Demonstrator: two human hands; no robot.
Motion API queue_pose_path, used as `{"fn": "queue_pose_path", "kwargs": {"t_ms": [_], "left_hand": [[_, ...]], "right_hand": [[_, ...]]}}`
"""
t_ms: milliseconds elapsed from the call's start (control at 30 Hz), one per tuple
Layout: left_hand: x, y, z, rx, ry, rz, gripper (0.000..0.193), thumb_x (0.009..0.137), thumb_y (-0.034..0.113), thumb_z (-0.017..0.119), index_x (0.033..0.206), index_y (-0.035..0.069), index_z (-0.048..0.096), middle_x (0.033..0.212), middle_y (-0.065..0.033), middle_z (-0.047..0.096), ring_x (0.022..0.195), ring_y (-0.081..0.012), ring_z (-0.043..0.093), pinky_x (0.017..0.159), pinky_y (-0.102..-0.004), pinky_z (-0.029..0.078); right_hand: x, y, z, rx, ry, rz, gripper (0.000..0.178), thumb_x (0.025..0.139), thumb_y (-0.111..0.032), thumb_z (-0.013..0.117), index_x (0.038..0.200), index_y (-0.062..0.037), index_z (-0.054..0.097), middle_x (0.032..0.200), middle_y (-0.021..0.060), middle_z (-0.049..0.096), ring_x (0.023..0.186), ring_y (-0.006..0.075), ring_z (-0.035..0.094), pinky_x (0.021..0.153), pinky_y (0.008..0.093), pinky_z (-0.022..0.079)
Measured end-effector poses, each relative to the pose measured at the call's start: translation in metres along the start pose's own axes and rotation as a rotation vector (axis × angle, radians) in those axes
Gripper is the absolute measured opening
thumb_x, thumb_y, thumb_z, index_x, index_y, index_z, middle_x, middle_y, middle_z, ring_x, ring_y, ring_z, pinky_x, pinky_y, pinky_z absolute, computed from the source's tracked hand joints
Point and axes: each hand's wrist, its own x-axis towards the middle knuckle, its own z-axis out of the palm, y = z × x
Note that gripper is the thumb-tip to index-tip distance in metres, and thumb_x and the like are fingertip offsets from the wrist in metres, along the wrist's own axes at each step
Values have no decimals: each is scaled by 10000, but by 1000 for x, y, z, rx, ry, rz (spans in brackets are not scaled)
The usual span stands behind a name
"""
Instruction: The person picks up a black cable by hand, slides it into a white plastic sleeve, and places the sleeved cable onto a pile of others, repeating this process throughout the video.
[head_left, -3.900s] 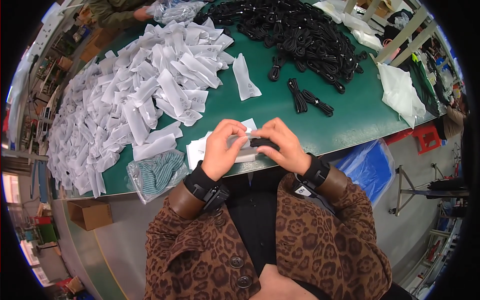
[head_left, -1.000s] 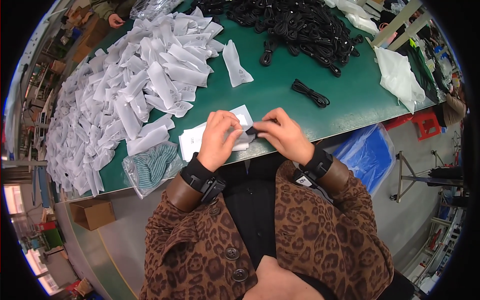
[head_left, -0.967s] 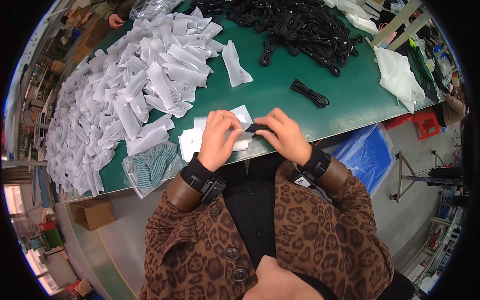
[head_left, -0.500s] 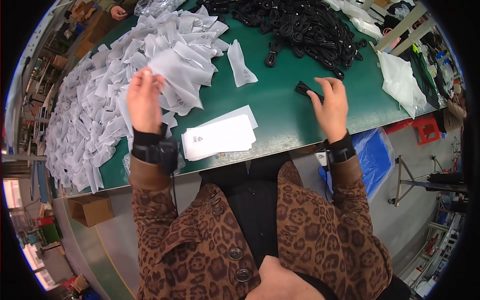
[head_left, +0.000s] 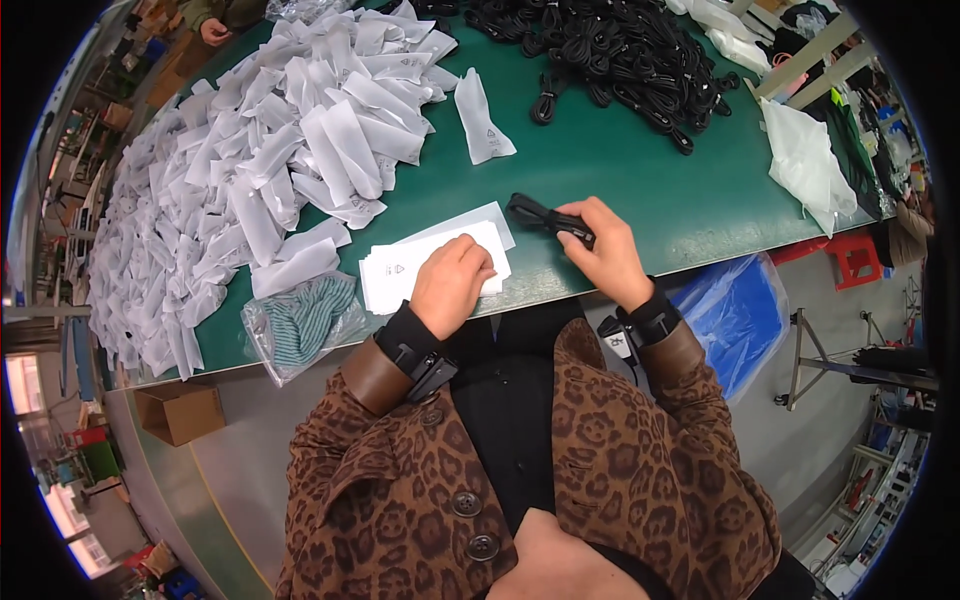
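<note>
My right hand (head_left: 605,250) grips a coiled black cable (head_left: 535,213) by one end, its loop pointing left just over the table. On a stack of flat white bags (head_left: 390,268) near the table's front edge rests my left hand (head_left: 452,285). Its fingers are curled and pressed together at the top bag; how much of it they pinch is partly hidden. Beyond the stack lies a single filled white bag (head_left: 483,120). A large pile of filled white bags (head_left: 260,150) covers the table's left side.
At the back of the green table (head_left: 650,215) is a heap of coiled black cables (head_left: 620,60). A clear bag with striped green cloth (head_left: 312,320) lies at the front left edge. White sheeting (head_left: 808,160) hangs at the right. Another person's hand (head_left: 214,32) shows at the far left.
My left hand has left the bag pile, where a bag now lies, and come down onto the stack. My right hand has lifted the cable and brought it left toward the stack.
</note>
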Motion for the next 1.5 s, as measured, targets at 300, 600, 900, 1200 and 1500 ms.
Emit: {"fn": "queue_pose_path", "kwargs": {"t_ms": [300,600,900,1200,1500], "left_hand": [[-3,-4,2,-375,79,-323,52,878,7,639,918,-14,612,801,-92,602,705,-215,591,692,-281,478],[2,7,-5,-361,196,-78,65,852,-20,648,885,-5,594,897,-104,605,791,-237,598,664,-312,491],[13,10,-17,-213,245,13,95,830,-38,658,870,12,587,943,-107,597,907,-232,572,700,-317,487],[36,7,-35,-616,182,-193,54,895,32,646,914,6,603,1043,-60,594,885,-124,548,750,-245,455],[60,-1,-62,-994,122,-296,125,972,146,604,975,21,613,1089,-9,580,743,-61,487,682,-207,415]], "right_hand": [[-15,-32,-4,-110,-34,-170,291,771,-6,701,1057,-41,665,917,104,576,765,272,621,655,337,504],[-16,-23,2,-160,-213,-306,312,793,-41,703,1100,-58,649,910,85,570,787,256,624,677,336,503],[-4,-28,6,224,-225,-83,282,864,-63,708,1130,-23,624,1061,91,595,891,172,600,797,298,495],[19,-43,16,478,-104,-162,325,874,18,686,1180,16,574,1128,95,571,917,138,589,791,261,517],[58,-41,5,386,-181,-325,238,862,-25,699,1091,-12,632,1121,112,586,919,189,602,794,295,521]]}}
